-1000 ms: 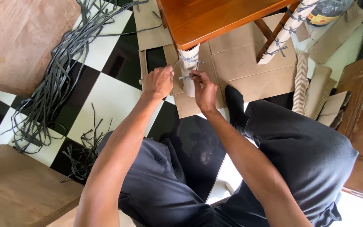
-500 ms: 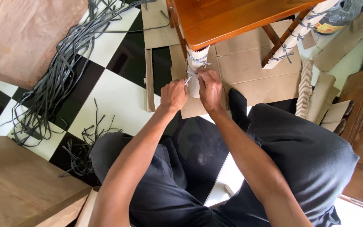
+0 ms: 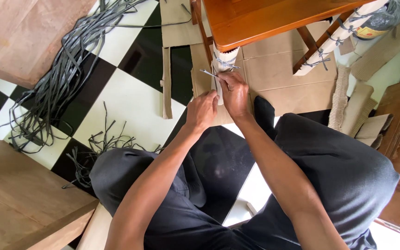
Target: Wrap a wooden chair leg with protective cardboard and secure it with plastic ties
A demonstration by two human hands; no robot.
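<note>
- The right hand (image 3: 234, 92) pinches a grey strap (image 3: 208, 73) at the wrapped table leg (image 3: 221, 69).
- The strap's loose end points to 10 o'clock.
- The left hand (image 3: 201, 111), loosely curled and holding nothing visible, sits just beside, at 7 o'clock from the leg.

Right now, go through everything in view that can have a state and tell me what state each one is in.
Left hand: closed, at the near wrapped table leg.
Right hand: pinching a grey strap end.
Near table leg: paper-wrapped, one strap already tied near its top.
Far table leg: wrapped, tied in several places.
Grey straps: loose, piled on the checkered floor.
Cardboard sheet: flat under the table.
Corrugated rolls: curled, lying loose.
</note>
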